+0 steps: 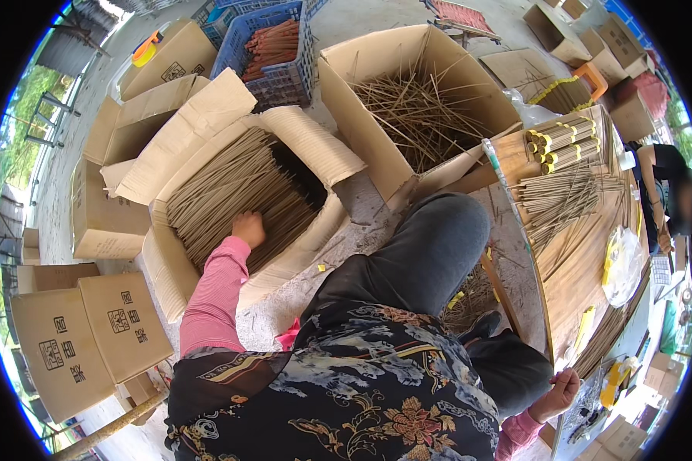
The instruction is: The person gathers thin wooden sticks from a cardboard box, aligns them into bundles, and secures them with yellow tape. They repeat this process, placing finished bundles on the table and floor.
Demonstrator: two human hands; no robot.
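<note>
My left hand [248, 229] reaches into an open cardboard box [323, 223] on the left. Its fingers are closed down onto the thin brown incense sticks [227, 184] lying packed side by side there; the fingertips are hidden among them. Down at the lower right, beside the worktable's near end, my right hand [559, 396] is held with curled fingers. Whatever it may hold is too small to make out.
A second cardboard box [365, 131] holds tangled loose sticks. On the right, a wooden worktable [565, 276] carries bundles with yellow bands [565, 142], loose sticks and a plastic bag [623, 265]. A blue crate [281, 88] stands behind. Another person [661, 184] sits across the table.
</note>
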